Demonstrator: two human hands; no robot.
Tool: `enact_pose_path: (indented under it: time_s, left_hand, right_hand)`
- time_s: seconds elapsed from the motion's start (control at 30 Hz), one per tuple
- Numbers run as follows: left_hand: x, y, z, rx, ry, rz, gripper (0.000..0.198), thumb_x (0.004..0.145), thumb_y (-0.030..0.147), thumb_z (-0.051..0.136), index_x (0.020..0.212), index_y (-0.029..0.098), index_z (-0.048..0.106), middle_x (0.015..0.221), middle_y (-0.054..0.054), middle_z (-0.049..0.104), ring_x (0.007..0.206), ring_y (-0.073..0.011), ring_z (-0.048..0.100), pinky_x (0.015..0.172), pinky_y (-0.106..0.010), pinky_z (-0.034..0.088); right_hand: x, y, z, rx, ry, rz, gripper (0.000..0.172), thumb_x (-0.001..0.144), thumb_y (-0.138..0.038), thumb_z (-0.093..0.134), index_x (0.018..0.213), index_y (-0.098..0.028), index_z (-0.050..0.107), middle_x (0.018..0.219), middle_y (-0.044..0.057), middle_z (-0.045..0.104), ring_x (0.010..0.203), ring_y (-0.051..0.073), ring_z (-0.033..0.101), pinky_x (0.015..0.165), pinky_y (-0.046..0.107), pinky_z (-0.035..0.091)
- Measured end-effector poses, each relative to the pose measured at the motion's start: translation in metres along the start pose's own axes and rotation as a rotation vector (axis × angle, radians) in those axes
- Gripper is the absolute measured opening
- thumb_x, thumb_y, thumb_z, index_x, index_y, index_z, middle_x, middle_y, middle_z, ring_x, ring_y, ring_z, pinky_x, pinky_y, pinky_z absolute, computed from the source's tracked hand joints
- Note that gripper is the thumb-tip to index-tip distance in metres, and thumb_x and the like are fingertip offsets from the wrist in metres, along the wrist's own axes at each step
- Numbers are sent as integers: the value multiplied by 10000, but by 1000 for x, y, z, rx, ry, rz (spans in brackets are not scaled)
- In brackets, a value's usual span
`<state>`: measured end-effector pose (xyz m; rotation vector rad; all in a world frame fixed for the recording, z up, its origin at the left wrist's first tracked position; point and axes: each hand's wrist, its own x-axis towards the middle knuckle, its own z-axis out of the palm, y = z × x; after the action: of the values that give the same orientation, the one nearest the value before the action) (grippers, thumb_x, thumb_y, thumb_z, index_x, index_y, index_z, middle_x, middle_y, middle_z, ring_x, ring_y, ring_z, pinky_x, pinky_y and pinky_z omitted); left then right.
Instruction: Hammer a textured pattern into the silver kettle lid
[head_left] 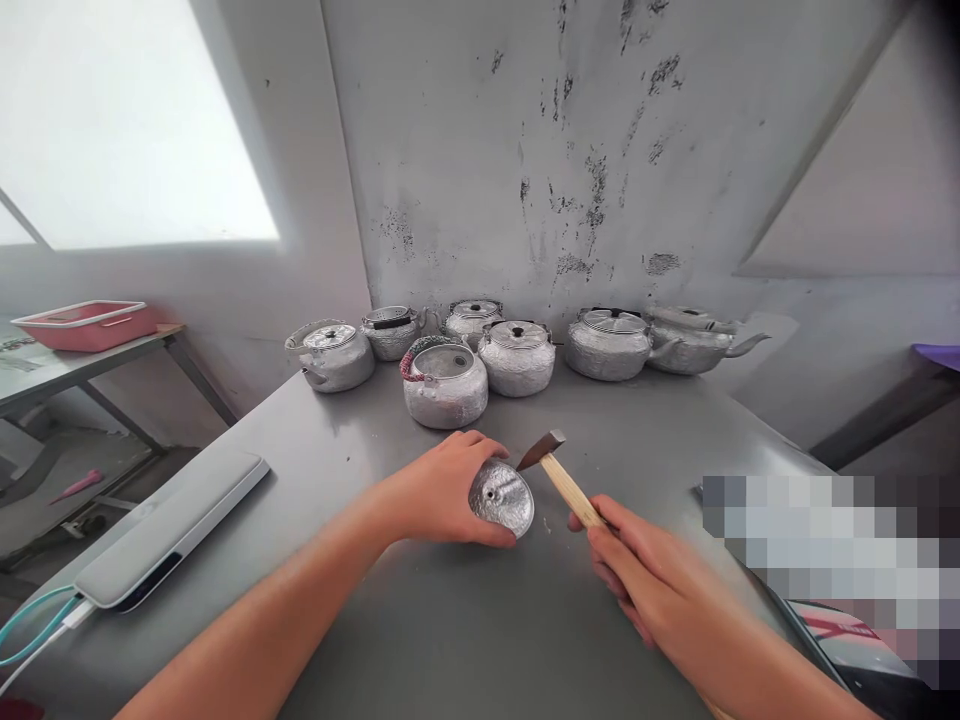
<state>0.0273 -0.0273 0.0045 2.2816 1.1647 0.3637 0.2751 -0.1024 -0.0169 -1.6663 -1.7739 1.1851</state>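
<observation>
Head view showed, at the far left, a white flat device (169, 530) lying on the grey table (450, 640). Next, the left hand (439, 490) held a small silver lid (501, 496) on edge near the table middle, fingers curled around its rim. Its hammered face was dimpled and shiny, with a small hole. The right hand (637, 570) had fingers closed around the wooden handle of a hammer (559, 472), whose head nearly touched the lid. The step seemed to be hammering; the next blow needed a light, exact aim. Behind stood several kettles (517, 355).
</observation>
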Motion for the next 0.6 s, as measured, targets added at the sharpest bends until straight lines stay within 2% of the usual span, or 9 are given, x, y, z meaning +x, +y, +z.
enact_pose_path:
  time_s: [0.07,0.27,0.43,0.6]
  left_hand:
    - [1,1,1,20,-10,-24,776,670,599,809,1333,266,583,1356,-71,583,1256,-317,545,1025,-394,472]
    - [1,3,-2,41,-41,32,670,681,539,818,1275,279,648,1315,-37,630,1225,-311,587,1028,-352,460]
    - [0,6,-3,26,-42,-9,612,708,525,804,1256,290,669,1288,-28,634,1198,-296,595,984,-341,478]
    - [1,6,-2,19,-42,-43,603,680,530,820,1211,279,682,1227,-29,644,1154,-291,602,931,-346,492]
  right_hand:
    - [-1,0,2,20,-15,6,352,1060,-501,300,814,-274,409,694,-70,381,583,145,347,502,267,347]
    - [-9,-3,8,40,-100,83,357,1040,-565,266,911,-277,434,712,-76,403,493,118,358,460,266,392]
    - [-14,-4,11,14,-58,133,368,1006,-613,317,925,-290,475,737,-47,422,515,140,385,387,252,378]
    - [-14,-6,9,-35,55,40,400,1004,-585,340,800,-289,516,729,5,522,627,205,496,499,305,430]
